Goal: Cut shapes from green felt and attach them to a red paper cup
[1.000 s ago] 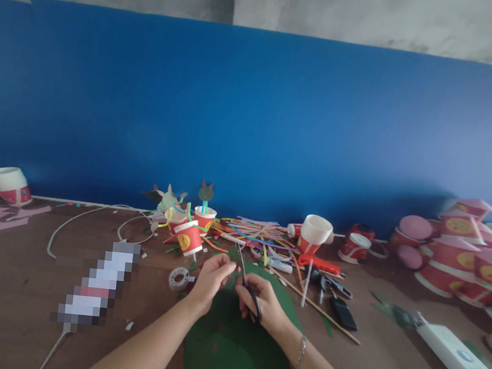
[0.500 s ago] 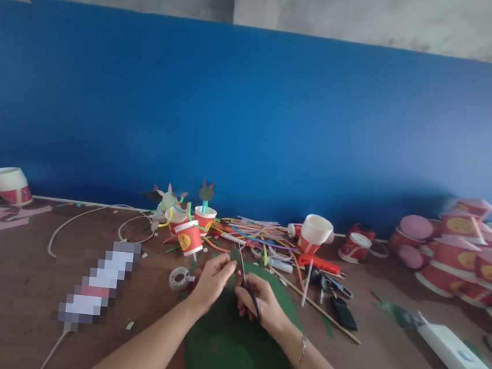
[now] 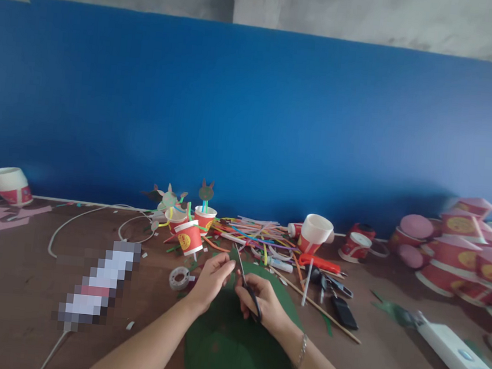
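Note:
My right hand [image 3: 260, 297] is closed around the dark handles of a pair of scissors [image 3: 255, 308], whose blades point away and slightly left. Pinched between the thumb and fingers of my left hand [image 3: 214, 279] is a small piece of green paper [image 3: 233, 255], right beside the blades. Whether the blades are in the paper I cannot tell. Beneath both hands a large dark green sheet [image 3: 242, 355] lies on the table, partly covered by my wrists. A roll of clear tape [image 3: 179, 278] rests just left of my left hand.
Red-and-white paper cups [image 3: 190, 238] with paper animal figures stand beyond my hands. Coloured strips [image 3: 245, 232] lie heaped at the back. To the right are a wooden stick [image 3: 329, 315], keys [image 3: 344, 312], stacked cups [image 3: 456, 260] and a power strip [image 3: 464, 359]; a blurred-out device [image 3: 99, 283] lies left.
The scissors have tilted slightly to the left, and their blades look a little further apart. My left hand has shifted very slightly. Things on the table stay where they were.

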{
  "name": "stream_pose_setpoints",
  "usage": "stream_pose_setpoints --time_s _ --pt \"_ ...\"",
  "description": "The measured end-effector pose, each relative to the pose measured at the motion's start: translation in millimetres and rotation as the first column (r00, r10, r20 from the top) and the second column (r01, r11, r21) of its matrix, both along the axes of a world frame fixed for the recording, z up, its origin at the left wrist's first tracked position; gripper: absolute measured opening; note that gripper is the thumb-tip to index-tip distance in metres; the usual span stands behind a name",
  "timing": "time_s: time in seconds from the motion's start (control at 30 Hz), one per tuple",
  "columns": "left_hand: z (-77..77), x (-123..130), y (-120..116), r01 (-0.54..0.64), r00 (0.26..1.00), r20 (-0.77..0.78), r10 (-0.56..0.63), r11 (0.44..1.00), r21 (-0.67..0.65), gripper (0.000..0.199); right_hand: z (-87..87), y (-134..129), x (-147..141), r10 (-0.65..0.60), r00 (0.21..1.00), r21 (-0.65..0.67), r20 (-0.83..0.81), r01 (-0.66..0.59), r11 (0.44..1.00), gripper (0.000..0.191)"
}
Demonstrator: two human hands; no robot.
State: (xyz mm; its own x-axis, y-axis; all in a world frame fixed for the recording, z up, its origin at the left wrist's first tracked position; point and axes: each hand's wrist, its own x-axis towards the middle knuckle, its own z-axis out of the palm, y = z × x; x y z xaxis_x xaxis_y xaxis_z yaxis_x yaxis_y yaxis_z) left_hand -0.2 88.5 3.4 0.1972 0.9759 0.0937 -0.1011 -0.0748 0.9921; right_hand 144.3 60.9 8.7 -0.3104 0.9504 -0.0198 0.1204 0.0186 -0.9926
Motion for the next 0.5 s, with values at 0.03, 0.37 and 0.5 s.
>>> stream_pose_setpoints --time_s 0.03,0.37,0.5 --pt "-0.3 -0.1 0.1 0.005 1.0 0.003 -0.005 1.0 0.002 0.029 0.9 -0.2 -0.1 0.0 1.0 -0.005 0.002 0.0 1.0 0.034" --pt "-1.3 -1.0 1.1 0.055 0.998 0.008 -0.055 0.998 -0.02 0.031 -4.2 1.6 1.8 0.014 1.0 -0.005 -0.014 -0.014 1.0 0.03" --pt "-1.0 -1.6 1.3 0.053 0.999 0.014 -0.052 0.998 -0.024 0.031 -2.3 1.2 1.5 0.009 1.0 -0.007 -0.007 -0.009 1.0 0.032"
